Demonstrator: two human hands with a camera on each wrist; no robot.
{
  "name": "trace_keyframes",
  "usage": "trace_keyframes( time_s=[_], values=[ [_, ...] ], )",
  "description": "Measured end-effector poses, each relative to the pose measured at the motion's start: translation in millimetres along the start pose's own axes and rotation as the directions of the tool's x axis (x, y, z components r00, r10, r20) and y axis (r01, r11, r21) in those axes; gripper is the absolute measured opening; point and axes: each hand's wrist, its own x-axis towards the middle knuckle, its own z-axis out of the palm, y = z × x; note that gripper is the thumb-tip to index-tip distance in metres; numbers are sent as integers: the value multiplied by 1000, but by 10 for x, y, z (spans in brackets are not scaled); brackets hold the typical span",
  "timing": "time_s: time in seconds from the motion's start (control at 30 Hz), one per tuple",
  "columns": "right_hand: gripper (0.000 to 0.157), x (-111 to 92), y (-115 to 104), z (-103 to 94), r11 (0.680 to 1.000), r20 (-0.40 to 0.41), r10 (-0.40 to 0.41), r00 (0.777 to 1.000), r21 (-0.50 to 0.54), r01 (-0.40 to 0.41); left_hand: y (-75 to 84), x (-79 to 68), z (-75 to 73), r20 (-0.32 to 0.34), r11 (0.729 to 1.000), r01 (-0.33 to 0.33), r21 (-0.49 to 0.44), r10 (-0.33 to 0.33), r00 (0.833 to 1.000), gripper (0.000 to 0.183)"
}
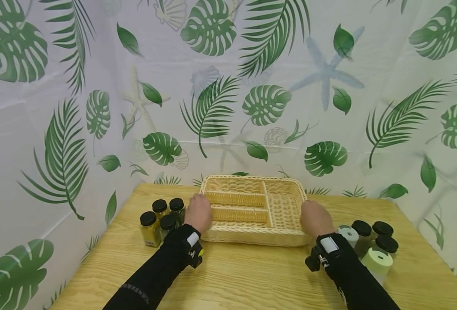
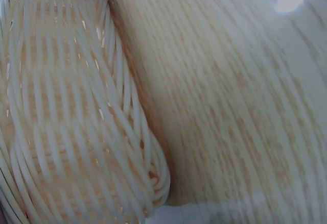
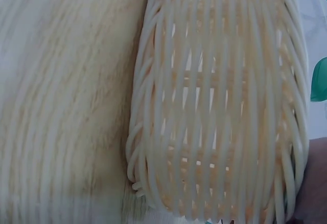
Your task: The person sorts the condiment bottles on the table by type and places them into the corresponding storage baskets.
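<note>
Pale, woven, rectangular divided basket (image 1: pixel 251 237) sits on light wood-grain table (image 1: pixel 248 275); left hand (image 1: pixel 199 213) and right hand (image 1: pixel 316 218) grip opposite ends. Positioning seems under way, release not yet done. Black-lidded cylindrical jars (image 1: pixel 150 232) stand outside, at left.

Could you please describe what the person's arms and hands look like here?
The left hand and right hand are bare. The left sleeve and right sleeve are black, with pale markings too small to read. A small black left wrist device and right wrist device show, beside a left white patch and right white patch.
</note>
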Motion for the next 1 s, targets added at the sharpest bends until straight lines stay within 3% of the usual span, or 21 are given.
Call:
trace_keyframes(
  time_s=[0.3, 0.57, 0.8, 1.0],
  values=[
    [14, -118, -29, -64, 999, -19, -31, 999, 11, 31, -28, -108, -54, -7, 998, -59, 13, 59, 998, 20],
    [15, -276, -31, -10, 999, -40, -23, 999, 30, 24, 12, -267, -134, -59, 992, -115, 57, 118, 991, 18],
    [16, -446, -62, 3, 999, -73, -46, 996, 8, 46, 44, -380, -180, -70, 992, -118, 32, 120, 990, 16],
    [14, -555, -116, -27, 996, -114, -65, 991, -61, 58, 49, -474, -224, -103, 987, -144, 76, 152, 983, 17]
  ],
)
